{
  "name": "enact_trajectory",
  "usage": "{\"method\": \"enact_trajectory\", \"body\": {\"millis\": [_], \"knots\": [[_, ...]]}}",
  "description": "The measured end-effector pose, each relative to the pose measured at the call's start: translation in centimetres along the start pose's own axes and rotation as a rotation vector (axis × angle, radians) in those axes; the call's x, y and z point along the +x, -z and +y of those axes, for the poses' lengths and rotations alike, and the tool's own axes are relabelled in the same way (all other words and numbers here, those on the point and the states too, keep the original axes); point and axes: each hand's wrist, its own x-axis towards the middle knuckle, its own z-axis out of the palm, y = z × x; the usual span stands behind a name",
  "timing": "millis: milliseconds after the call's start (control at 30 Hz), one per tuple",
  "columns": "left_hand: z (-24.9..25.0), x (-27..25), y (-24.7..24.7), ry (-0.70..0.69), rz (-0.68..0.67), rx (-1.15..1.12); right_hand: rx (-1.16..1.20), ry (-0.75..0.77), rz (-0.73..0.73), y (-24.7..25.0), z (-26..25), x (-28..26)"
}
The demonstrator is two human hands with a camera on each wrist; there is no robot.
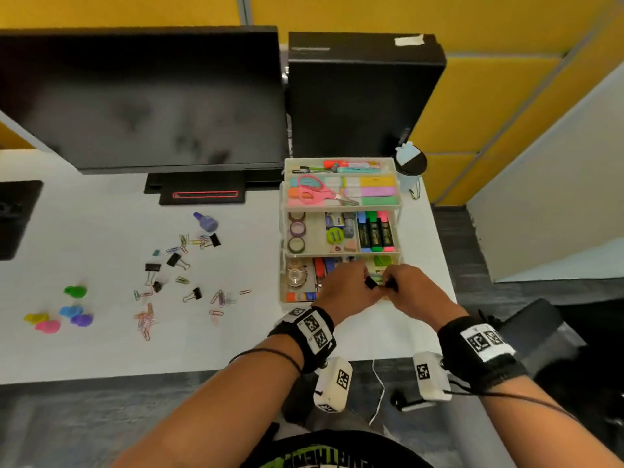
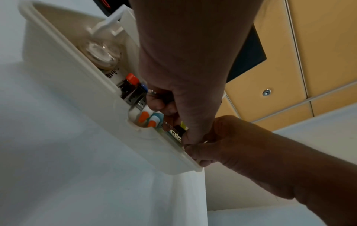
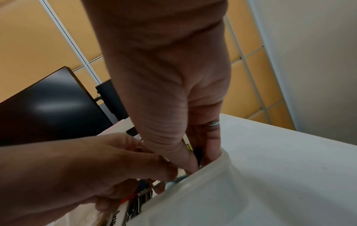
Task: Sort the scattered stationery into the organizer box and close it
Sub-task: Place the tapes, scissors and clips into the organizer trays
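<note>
- Organizer box [image 1: 341, 207] stands open in tiers at the desk's [image 1: 101, 349] right edge; loose clips [image 1: 175, 275] wait well to its left.
- Left hand [image 1: 344, 287] and right hand [image 1: 410, 288] each pinch a small black clip [image 1: 370, 283] over the bottom tray, likely placing them.
- Next: release inside the rim, then reach left across open desk.

The head view is bright and even, but lines bend at its edges. The wrist views are dimmer and soft, with the hands [image 2: 185, 85] dark and blurry up close.
</note>
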Motion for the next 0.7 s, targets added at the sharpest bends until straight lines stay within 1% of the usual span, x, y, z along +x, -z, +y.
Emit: {"method": "enact_trajectory", "body": {"millis": [100,233,367,500,600,700], "knots": [[1.0,0.7,-0.7,-0.017,-0.03,0.086,-0.051,-0.009,-0.021,0.1,0.2,0.3],[1.8,1.3,-1.5,-0.009,-0.068,0.135,-0.041,-0.023,-0.029,0.5,0.2,0.4],[2.2,2.2,-1.8,-0.006,-0.123,0.014,-0.033,-0.041,-0.042,1.1,0.3,0.2],[2.5,2.7,-1.4,-0.012,-0.164,-0.012,-0.058,-0.055,-0.056,1.4,0.4,0.2],[2.0,2.7,-1.0,-0.054,-0.181,-0.036,-0.073,-0.051,-0.062,1.7,-0.1,0.3],[1.0,2.1,0.3,-0.113,-0.219,-0.08,-0.036,-0.017,-0.051,2.1,-1.5,0.4]]}}
